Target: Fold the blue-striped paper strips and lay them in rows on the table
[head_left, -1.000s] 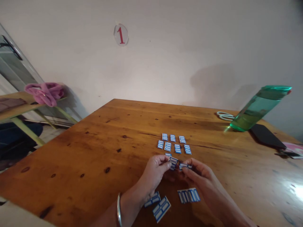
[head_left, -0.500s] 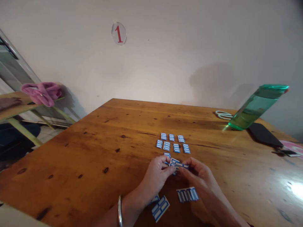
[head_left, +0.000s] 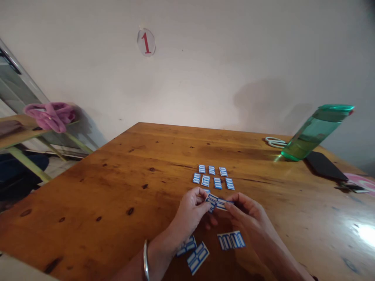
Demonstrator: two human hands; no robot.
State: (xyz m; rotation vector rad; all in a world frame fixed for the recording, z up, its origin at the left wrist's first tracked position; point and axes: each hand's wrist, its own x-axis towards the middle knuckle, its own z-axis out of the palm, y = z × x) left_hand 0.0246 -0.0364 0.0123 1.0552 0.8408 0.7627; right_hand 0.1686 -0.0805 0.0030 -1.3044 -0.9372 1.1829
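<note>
Blue-edged labels (head_left: 221,204), pinched by left hand (head_left: 187,212) and right hand (head_left: 249,214) — ends covered, another sheet (head_left: 191,244) partly hidden by wrist (head_left: 170,239)

So the blue-framed white labels (head_left: 222,203) are up off the surface (head_left: 164,164), kinda angled, and matching little sheets (head_left: 217,183) lie flat in rows closer to its back edge.

- plain whitish wall (head_left: 205,86) beyond the grip, with a red 1 sign (head_left: 146,43)
- knotty wood table (head_left: 164,156) right under the grip
- smaller table (head_left: 26,135) way off left, bit of floor (head_left: 57,166) below
- harsh glare (head_left: 366,233) to the right
</note>
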